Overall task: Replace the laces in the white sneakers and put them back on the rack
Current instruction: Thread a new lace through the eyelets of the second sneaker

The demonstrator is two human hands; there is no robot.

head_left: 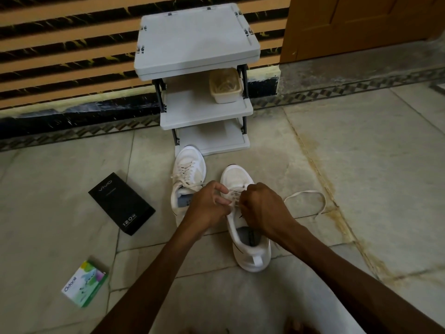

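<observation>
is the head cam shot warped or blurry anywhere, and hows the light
Head view: the wide angle slightly bows the striped wall and makes the top of the rack loom large; the light is dim and flat, with no harsh glare on the floor; the left hand, right hand and the lace they pinch at the sneaker look sharp; the bottom edge goes soft.

The left sneaker (189,174) and right sneaker (243,239) lay side by side on the floor (361,141) before the rack (197,44), a tub (225,86) on its middle shelf. A box (121,203) and a carton (84,284) lay to their left, a lace (310,201) to their right.
</observation>
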